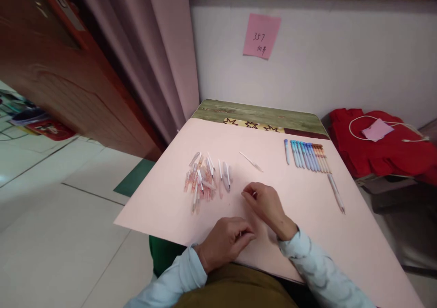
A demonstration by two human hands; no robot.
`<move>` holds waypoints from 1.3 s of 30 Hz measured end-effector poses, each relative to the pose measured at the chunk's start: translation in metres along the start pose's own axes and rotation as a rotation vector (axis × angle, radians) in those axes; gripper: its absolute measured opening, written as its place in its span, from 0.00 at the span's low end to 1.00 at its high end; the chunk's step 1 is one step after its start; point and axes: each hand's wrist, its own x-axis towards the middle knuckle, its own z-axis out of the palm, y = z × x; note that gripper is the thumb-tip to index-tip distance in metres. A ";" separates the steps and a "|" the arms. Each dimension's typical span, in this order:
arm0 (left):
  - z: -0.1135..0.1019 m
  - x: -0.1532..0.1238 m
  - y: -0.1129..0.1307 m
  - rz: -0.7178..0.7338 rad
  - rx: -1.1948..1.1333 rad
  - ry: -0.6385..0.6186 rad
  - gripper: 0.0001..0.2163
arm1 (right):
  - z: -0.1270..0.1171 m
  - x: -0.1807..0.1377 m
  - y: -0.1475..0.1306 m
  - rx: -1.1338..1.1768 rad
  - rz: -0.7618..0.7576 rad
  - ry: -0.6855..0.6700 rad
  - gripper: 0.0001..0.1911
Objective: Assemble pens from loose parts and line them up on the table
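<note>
My left hand (226,239) is closed in a pinch at the near edge of the table; a tiny pale bit shows by the fingers, too small to name. Just beyond it, my right hand (268,204) hovers over the paper with thumb and forefinger pressed together, and what they hold, if anything, is hidden. To the left of the hands lies a loose pile of clear pen barrels and white refills (201,180). A single slim white refill (251,161) rests apart, beyond my right hand.
At the far right, several blue pens (303,155) and brown-topped pens (321,158) line up side by side. A thicker white pen (336,194) lies nearer. Pale paper (293,271) covers the table. Red cloth (403,148) with a white cable sits beyond its right edge; a wooden door (78,80) stands left.
</note>
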 end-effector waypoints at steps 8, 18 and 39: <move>-0.030 -0.016 -0.025 -0.243 0.055 0.259 0.11 | 0.032 0.080 -0.045 -0.092 -0.026 -0.032 0.09; -0.031 -0.009 -0.036 -0.386 0.564 0.280 0.11 | 0.046 0.134 -0.075 -0.351 0.069 -0.156 0.17; -0.030 0.012 -0.032 -0.331 0.134 0.508 0.09 | 0.008 0.071 -0.044 0.404 0.224 -0.060 0.13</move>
